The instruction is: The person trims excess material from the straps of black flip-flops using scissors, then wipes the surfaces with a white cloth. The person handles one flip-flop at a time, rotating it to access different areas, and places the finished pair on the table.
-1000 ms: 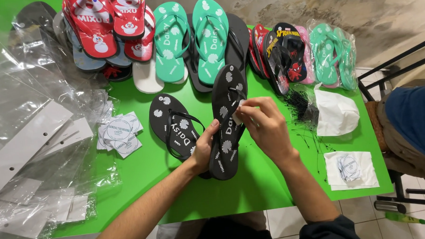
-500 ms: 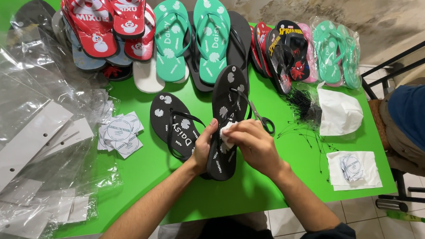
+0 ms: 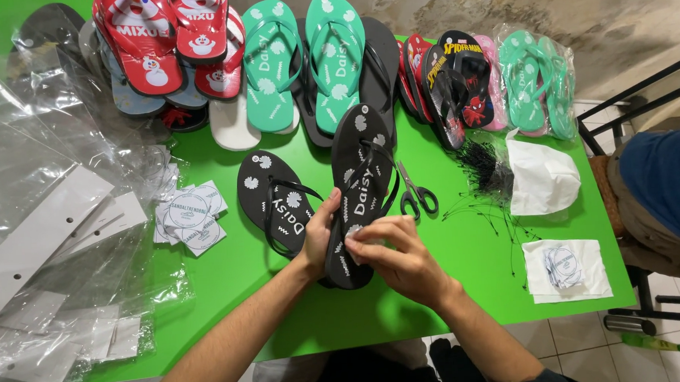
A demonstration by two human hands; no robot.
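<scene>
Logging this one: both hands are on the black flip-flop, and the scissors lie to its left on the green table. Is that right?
Not quite. In the head view the scissors lie to the right of the black flip-flop, not its left. The rest holds: the left hand and the right hand are both on that flip-flop, and the scissors rest on the green table.

My right hand (image 3: 392, 257) is covering the heel end of the black flip-flop (image 3: 359, 190), and whatever small white thing my fingertips (image 3: 355, 245) are pinching there is staying too hidden for me to tell. The red flip-flops (image 3: 166, 34) and the clear plastic bags (image 3: 45, 166) are running off the top and left edges. The person (image 3: 665, 188) sitting on the right is getting cut off by the frame, and I am seeing the small pieces on the white sheet (image 3: 566, 269) too tiny to make out.
</scene>
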